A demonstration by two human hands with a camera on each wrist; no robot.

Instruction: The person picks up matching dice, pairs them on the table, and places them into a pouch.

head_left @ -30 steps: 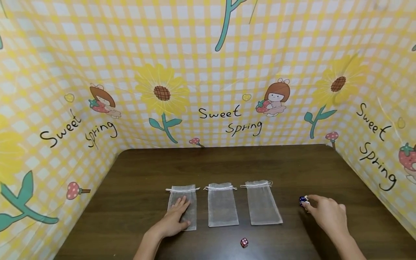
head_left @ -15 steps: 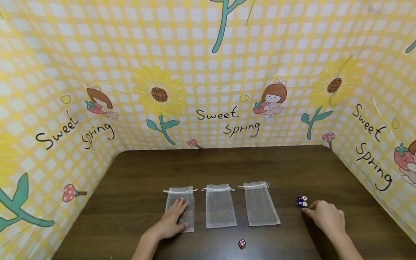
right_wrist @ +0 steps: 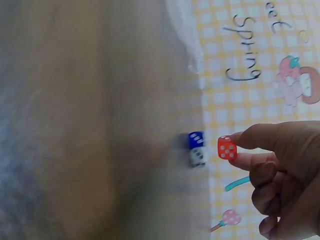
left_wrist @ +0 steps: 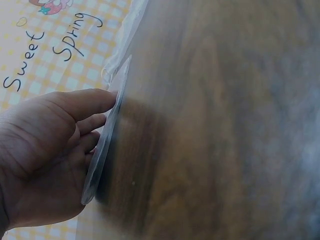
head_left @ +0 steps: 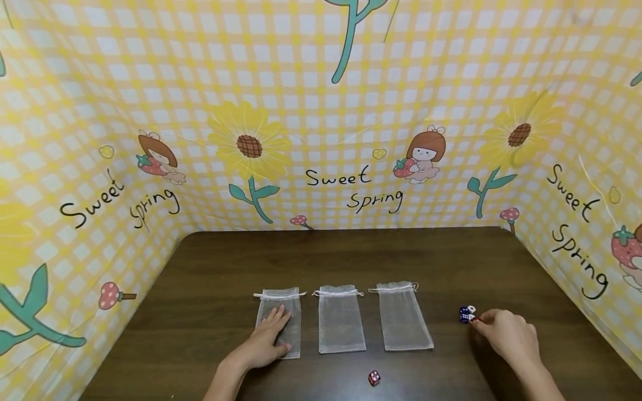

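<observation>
My left hand (head_left: 266, 340) lies flat with spread fingers on the leftmost of three sheer white drawstring bags (head_left: 296, 331). In the left wrist view its thumb rests along the edge of that bag (left_wrist: 102, 155). At the right, my right hand (head_left: 509, 334) pinches a red die (right_wrist: 227, 148) between thumb and index finger, the other fingers curled in. Right beside its fingertips is a small cluster of blue dice (head_left: 464, 314) and white dice (head_left: 471, 309). The right wrist view shows a blue die (right_wrist: 196, 139) next to a white die (right_wrist: 197, 157).
The middle bag (head_left: 342, 323) and right bag (head_left: 405, 320) lie flat in a row on the dark wooden table (head_left: 321, 256). Another red die (head_left: 374, 378) sits near the front. A yellow checked cloth (head_left: 331, 122) walls the table's back and sides.
My right hand has drawn back slightly from the blue and white dice, uncovering them, and a red die now shows at its fingertips. The left hand stays on the bag.
</observation>
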